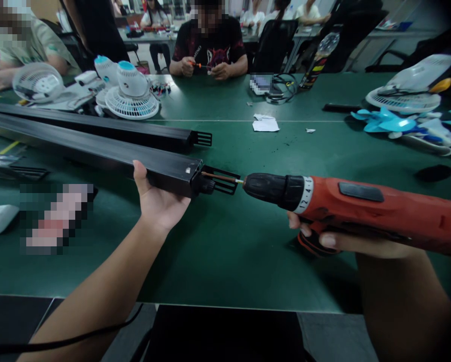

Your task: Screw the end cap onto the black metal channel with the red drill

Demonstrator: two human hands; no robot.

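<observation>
My left hand [161, 203] is wrapped under the near end of a long black rectangular bar [135, 156], thumb up along its near side. A slotted black bracket [231, 182] and a small black knob [207, 187] stick out from that end. My right hand [346, 244] grips a red cordless drill [383, 206] with a black chuck [265, 187]. The drill's long thin bit [223, 177] points left and reaches the bar's end face, passing the bracket. Whether the tip sits in a screw is hidden.
A second black bar [135, 123] lies behind the first. White fan parts [131, 100] stand back left; blue fan blades [387, 120] lie at right. A paper scrap [265, 123], a bottle [319, 60] and a pixelated flat object [60, 216] are on the green table [229, 261]. A person [210, 45] sits opposite.
</observation>
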